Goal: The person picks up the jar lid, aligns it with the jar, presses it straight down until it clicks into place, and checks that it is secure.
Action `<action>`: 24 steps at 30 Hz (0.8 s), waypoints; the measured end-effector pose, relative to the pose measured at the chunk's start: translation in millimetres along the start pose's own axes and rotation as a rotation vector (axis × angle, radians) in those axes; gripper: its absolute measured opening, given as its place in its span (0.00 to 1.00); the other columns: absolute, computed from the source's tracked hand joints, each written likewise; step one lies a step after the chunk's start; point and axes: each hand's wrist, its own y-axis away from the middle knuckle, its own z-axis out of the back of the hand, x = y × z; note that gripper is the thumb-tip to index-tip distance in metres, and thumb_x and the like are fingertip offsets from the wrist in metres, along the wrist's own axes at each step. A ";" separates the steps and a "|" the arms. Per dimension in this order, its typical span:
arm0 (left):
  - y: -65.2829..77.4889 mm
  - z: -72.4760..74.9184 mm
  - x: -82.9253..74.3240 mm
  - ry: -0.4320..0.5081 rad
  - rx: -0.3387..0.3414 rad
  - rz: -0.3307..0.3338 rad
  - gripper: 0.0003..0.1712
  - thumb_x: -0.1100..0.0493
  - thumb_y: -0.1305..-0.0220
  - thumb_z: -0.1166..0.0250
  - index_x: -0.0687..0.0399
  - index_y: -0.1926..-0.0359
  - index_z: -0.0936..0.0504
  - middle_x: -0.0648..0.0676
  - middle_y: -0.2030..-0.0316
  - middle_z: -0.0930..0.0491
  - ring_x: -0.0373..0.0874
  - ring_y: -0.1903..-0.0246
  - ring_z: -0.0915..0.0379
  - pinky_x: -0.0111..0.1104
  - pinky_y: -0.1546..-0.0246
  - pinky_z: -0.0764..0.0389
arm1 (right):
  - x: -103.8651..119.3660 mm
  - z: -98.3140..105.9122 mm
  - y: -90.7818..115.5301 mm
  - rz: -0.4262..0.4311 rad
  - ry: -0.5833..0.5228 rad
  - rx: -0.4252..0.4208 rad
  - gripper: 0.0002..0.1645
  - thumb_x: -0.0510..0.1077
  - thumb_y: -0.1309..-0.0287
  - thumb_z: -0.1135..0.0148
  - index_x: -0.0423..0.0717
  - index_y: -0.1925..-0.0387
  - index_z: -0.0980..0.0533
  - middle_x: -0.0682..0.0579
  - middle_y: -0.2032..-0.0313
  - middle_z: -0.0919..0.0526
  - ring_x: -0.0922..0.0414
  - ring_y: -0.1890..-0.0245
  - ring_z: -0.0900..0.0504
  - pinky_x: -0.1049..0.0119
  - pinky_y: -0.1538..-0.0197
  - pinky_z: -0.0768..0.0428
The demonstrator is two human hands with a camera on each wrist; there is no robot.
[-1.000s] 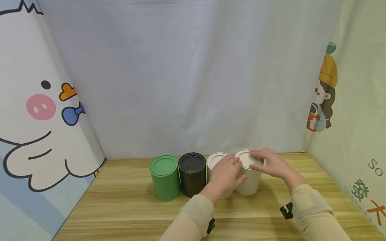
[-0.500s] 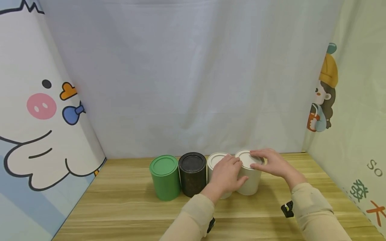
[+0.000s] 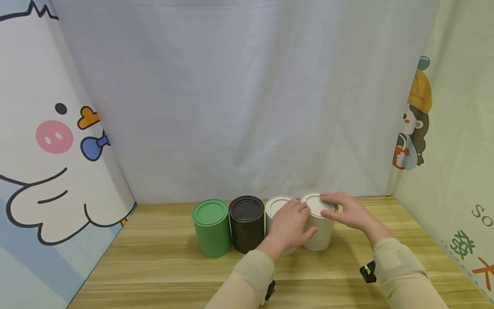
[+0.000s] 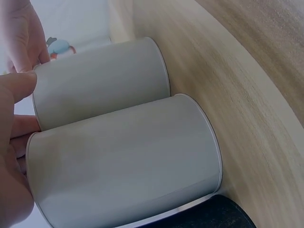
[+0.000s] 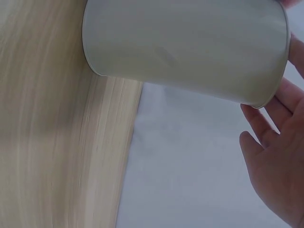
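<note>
A row of lidded cans stands upright: a green can, a black can, a left white can and a right white can. My left hand lies over the left white can's lid, covering much of that can; its fingertips reach the neighbouring can's rim and its thumb sticks out to the right. Over the right edge of the right white can's lid, my right hand rests with relaxed fingers. In the right wrist view its fingers sit at the can's rim.
The cans stand near the back edge of a wood-grain table. Behind them hangs a pale grey cloth. Printed cartoon panels flank the table, a white bird on the left and a small figure on the right.
</note>
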 end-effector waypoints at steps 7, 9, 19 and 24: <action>1.5 1.5 -0.6 -0.005 0.025 -0.011 0.30 0.31 0.33 0.44 0.46 0.43 0.20 0.47 0.41 0.24 0.42 0.37 0.33 0.37 0.29 0.42 | -1.0 -1.4 2.4 -0.018 -0.023 0.002 0.30 0.48 0.38 0.33 0.34 0.40 0.24 0.38 0.38 0.25 0.34 0.39 0.30 0.35 0.39 0.33; 2.2 2.2 -0.9 0.001 0.031 -0.010 0.30 0.31 0.33 0.44 0.45 0.42 0.21 0.47 0.40 0.24 0.42 0.36 0.34 0.38 0.29 0.43 | -1.7 -2.0 3.2 -0.016 -0.023 -0.002 0.29 0.48 0.37 0.33 0.35 0.40 0.24 0.38 0.38 0.25 0.34 0.39 0.31 0.34 0.39 0.33; 15.1 3.4 -4.0 0.068 -0.049 0.006 0.30 0.33 0.32 0.43 0.46 0.40 0.22 0.47 0.40 0.24 0.41 0.38 0.31 0.41 0.29 0.41 | -4.7 -13.3 9.8 0.002 0.048 -0.117 0.26 0.46 0.37 0.34 0.36 0.42 0.22 0.38 0.41 0.23 0.36 0.40 0.29 0.36 0.40 0.32; 23.2 3.5 -7.0 0.087 -0.096 0.019 0.30 0.34 0.33 0.42 0.47 0.40 0.22 0.47 0.42 0.23 0.41 0.39 0.30 0.42 0.31 0.39 | -0.9 -19.1 13.4 0.065 0.081 -0.214 0.23 0.42 0.39 0.33 0.34 0.45 0.21 0.37 0.45 0.20 0.36 0.43 0.27 0.37 0.41 0.31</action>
